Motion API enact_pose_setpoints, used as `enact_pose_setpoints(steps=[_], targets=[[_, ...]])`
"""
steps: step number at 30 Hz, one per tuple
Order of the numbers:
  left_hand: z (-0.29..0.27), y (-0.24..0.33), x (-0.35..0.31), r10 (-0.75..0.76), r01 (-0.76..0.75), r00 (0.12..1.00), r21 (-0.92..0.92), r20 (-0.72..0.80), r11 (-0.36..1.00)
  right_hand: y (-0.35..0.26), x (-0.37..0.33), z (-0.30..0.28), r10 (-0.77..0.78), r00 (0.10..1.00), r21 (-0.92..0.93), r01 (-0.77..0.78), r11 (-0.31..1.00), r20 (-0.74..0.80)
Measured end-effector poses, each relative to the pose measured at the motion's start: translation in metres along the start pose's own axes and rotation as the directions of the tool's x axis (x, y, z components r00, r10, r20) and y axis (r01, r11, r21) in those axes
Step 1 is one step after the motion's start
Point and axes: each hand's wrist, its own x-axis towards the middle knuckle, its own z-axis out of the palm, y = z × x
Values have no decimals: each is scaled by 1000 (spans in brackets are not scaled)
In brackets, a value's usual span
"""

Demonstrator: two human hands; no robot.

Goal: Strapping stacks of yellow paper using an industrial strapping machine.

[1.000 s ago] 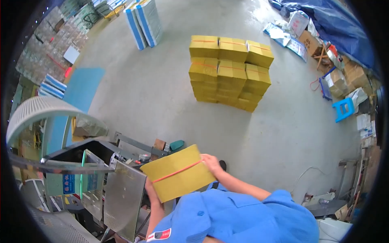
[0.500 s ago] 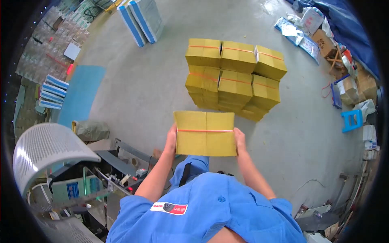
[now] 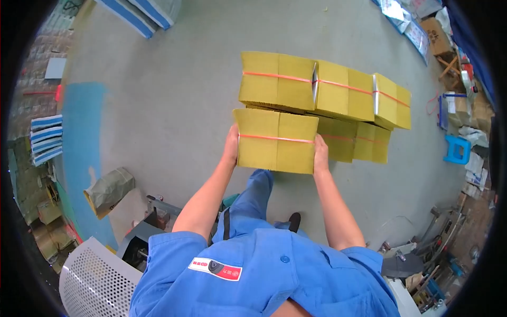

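Between both hands I carry a yellow-brown cardboard bundle (image 3: 274,153) with an orange strap round it. My left hand (image 3: 231,143) is pressed against its left end, and my right hand (image 3: 321,154) grips the right end. Just beyond it stands a stack of similar strapped bundles (image 3: 346,92), in a row of three on top with more underneath. The held bundle hides the lower left part of that stack. Whether the two touch I cannot tell.
A perforated light-grey machine guard (image 3: 97,277) is at the lower left, near a grey sack (image 3: 110,190). Blue-and-white slabs (image 3: 140,16) stand at the far left. A blue stool (image 3: 457,149) and clutter line the right side. My shoe (image 3: 294,221) is on the grey floor.
I have moved forward with the bundle, bringing it up against the view of the stack's near left side. The machine guard has shifted down and the stack looks larger.
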Motion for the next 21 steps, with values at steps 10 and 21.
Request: enact_pose_setpoints(steps=[10, 21], targets=[[31, 35, 7, -158, 156, 987, -106, -14, 982, 3, 26, 5, 223, 970, 3, -223, 975, -101], [-7, -20, -58, 106, -85, 930, 73, -353, 994, 39, 24, -29, 141, 990, -400, -127, 908, 6]])
